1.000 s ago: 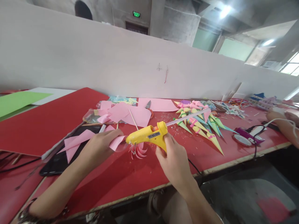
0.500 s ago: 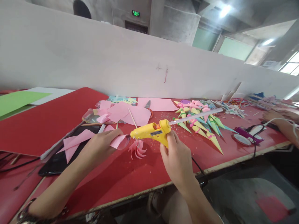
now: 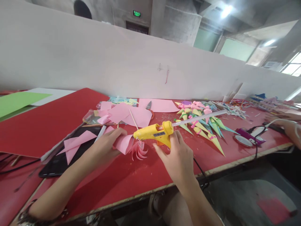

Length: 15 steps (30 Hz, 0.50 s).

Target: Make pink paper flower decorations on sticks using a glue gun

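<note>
Closed around the handle of a yellow glue gun is my right hand, its thumb held off the trigger side. A long clear glue stick sticks out of the gun's back. My left hand pinches a curled piece of pink paper, whose edge is at the gun's nozzle. Just below the nozzle, a pink flower with curled strips sits over the red table.
Pink sheets, scissors and a black tablet-like slab lie around the hands. Coloured paper cones and a purple round-ended object are at right. Another person's hand is at far right.
The thumb of my right hand has come away from the gun's handle. The gun has shifted slightly right, and the pink paper in my left hand has turned and moved a little right.
</note>
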Each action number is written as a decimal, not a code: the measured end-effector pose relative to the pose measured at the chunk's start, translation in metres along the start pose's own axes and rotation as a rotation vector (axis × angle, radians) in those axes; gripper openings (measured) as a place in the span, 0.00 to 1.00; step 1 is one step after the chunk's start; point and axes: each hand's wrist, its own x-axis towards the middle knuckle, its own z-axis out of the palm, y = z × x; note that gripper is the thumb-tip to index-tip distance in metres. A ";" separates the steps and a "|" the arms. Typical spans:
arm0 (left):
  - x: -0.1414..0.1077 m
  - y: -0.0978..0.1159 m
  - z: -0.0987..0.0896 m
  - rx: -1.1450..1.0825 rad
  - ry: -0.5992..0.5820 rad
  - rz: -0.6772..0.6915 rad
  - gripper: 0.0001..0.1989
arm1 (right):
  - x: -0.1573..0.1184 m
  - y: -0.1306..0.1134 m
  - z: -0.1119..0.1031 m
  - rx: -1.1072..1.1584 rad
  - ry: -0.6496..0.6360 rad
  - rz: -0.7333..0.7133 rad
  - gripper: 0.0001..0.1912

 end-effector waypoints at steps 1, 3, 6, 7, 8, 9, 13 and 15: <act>0.000 -0.001 0.000 -0.023 -0.017 0.007 0.09 | 0.000 0.000 0.000 0.000 0.000 0.001 0.15; 0.000 -0.001 0.001 -0.056 -0.042 0.021 0.06 | 0.000 0.000 0.000 0.001 -0.001 0.004 0.15; 0.001 -0.001 0.001 -0.083 -0.058 0.026 0.05 | 0.000 -0.001 -0.001 -0.001 0.001 0.009 0.14; 0.001 -0.002 0.001 -0.083 -0.059 0.023 0.05 | 0.000 -0.001 -0.001 -0.002 0.001 0.009 0.14; 0.002 -0.002 0.001 -0.074 -0.057 0.019 0.05 | 0.000 -0.001 -0.001 -0.003 0.000 0.009 0.14; 0.002 -0.002 0.002 -0.051 -0.053 0.011 0.06 | 0.000 -0.001 -0.001 -0.002 -0.001 0.008 0.14; 0.004 -0.002 0.003 0.099 -0.064 -0.058 0.11 | 0.000 -0.001 0.000 0.006 -0.002 0.000 0.13; 0.004 -0.001 0.002 0.124 -0.063 -0.055 0.12 | 0.000 -0.001 0.001 0.010 -0.001 -0.001 0.13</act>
